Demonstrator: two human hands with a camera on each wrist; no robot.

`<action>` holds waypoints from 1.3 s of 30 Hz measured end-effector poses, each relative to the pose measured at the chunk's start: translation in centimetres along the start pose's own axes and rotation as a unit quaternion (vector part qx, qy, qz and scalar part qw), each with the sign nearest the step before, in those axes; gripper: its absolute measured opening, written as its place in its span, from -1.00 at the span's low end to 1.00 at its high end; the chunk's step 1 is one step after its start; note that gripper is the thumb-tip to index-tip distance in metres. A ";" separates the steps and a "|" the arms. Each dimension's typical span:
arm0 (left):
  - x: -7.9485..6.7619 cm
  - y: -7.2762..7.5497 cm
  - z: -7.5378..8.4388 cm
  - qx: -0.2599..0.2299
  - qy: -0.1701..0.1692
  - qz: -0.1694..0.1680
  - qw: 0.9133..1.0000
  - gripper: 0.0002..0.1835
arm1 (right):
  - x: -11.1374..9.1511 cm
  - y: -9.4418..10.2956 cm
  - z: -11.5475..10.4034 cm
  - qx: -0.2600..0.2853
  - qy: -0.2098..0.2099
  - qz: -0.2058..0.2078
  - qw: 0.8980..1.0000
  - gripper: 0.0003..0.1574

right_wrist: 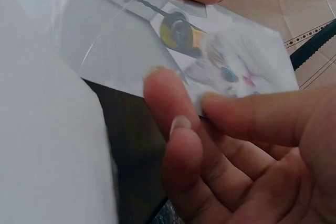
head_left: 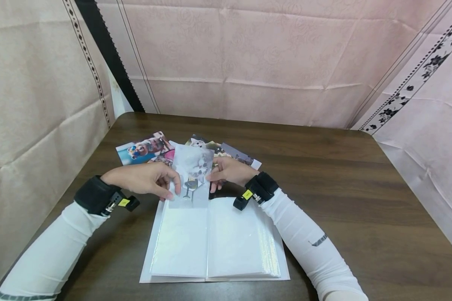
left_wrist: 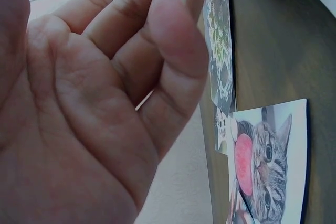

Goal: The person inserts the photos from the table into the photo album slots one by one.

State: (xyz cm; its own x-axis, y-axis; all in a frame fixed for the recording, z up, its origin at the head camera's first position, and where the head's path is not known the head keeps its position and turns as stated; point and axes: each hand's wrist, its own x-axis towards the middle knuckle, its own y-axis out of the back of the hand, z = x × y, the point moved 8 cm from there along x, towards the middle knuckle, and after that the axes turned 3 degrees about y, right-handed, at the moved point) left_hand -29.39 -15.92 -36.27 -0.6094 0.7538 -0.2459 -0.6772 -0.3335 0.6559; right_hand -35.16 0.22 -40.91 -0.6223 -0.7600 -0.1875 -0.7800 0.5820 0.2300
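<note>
A white photo album lies open on the table with clear sleeves. A pale photo of a white cat with a stemmed glass stands up from its left page, its lower end down by the sleeve's top edge. My right hand pinches the photo's right edge between thumb and forefinger; the right wrist view shows this grip on the photo closely. At the photo's left edge, near the sleeve opening, my left hand has thumb and forefinger together on it. Its curled fingers hide that contact in the left wrist view.
Several loose photos lie behind the album: a dressed-up animal picture at left, others at right. The left wrist view shows a tabby cat photo. Brown tabletop extends to the right, with hanging cloth behind.
</note>
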 end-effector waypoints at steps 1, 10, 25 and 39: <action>0.0 0.0 0.0 0.000 0.000 0.000 1.000 -0.73 | 0.0 0.0 0.1 -0.006 -0.002 0.000 1.000 -0.33; 0.0 -0.1 0.1 -0.002 0.002 -0.004 1.000 -0.74 | -0.1 1.7 -0.9 0.023 0.049 0.101 0.993 -0.22; 0.0 -0.1 -0.1 0.000 0.000 -0.004 1.000 -0.71 | -0.8 2.3 -3.1 -0.035 0.162 0.159 0.973 -0.44; 0.0 -0.2 -0.2 0.004 -0.003 -0.002 1.000 -0.70 | -0.8 2.3 -2.7 -0.048 0.125 0.169 0.977 -0.46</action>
State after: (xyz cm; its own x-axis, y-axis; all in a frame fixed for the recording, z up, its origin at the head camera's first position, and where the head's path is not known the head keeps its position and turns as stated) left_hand -29.37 -15.93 -36.49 -0.6043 0.7587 -0.2431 -0.6755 -0.3262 0.6612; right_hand -36.31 1.42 -37.69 -0.7980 -0.5835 0.1506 -0.5163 0.7909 0.3286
